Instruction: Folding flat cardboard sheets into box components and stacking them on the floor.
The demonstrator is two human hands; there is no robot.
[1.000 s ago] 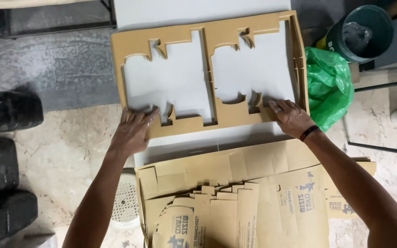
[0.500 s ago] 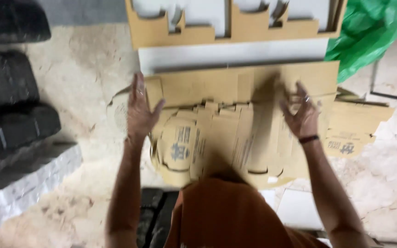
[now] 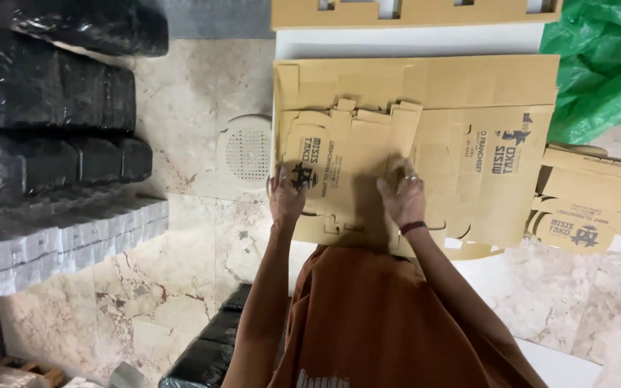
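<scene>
Pressed flat on the die-cut cardboard box blank (image 3: 353, 172), left hand (image 3: 287, 192) and right hand (image 3: 402, 195), fingers spread, beside the round floor drain (image 3: 246, 151).

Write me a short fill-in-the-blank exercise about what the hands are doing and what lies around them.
1. Both hands, left hand and right hand, rest on a flat printed ____ box blank.
2. The crumpled plastic bag at the upper right is ____.
3. The round white drain cover lies to the ____ of the blanks.
4. The dark band sits on the ____ wrist.

Missing words: cardboard; green; left; right
</scene>
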